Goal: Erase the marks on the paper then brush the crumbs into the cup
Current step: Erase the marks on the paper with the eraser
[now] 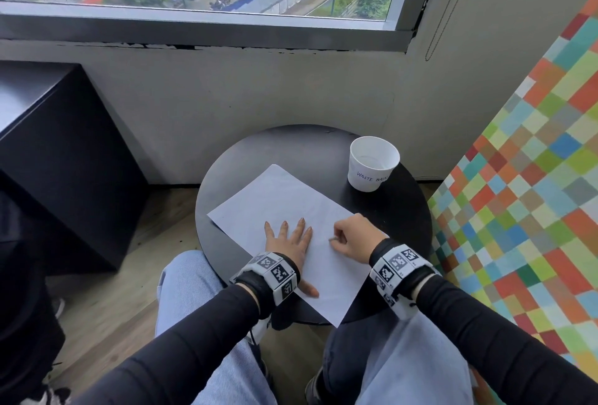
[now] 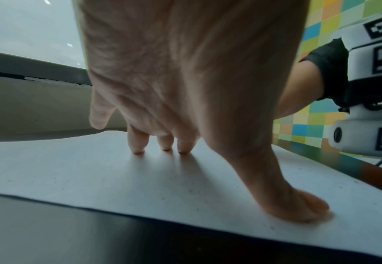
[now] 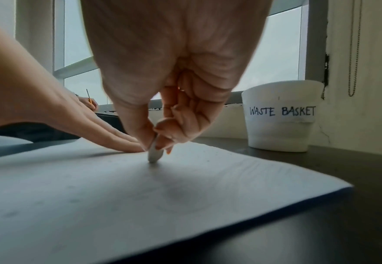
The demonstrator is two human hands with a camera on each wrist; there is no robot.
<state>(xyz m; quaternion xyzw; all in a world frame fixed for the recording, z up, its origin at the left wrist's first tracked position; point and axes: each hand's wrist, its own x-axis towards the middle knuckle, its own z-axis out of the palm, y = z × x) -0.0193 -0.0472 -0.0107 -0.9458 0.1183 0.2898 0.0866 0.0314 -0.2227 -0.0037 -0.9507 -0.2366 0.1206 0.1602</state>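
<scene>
A white sheet of paper (image 1: 284,197) lies at an angle on the round black table (image 1: 291,145). My left hand (image 1: 288,239) presses flat on the sheet with its fingers spread; in the left wrist view the fingertips (image 2: 138,148) and thumb touch the paper (image 2: 95,175). My right hand (image 1: 352,236) pinches a small white eraser (image 3: 155,154) between thumb and fingers, its lower edge touching the paper (image 3: 185,187) just right of the left hand. Faint grey marks and specks show on the sheet. A white cup (image 1: 372,163) labelled "WASTE BASKET" (image 3: 280,114) stands at the table's far right.
A dark cabinet (image 1: 58,152) stands to the left of the table. A wall with a window runs behind, and a coloured checkered panel (image 1: 534,178) closes the right side. My knees in jeans sit under the table's near edge.
</scene>
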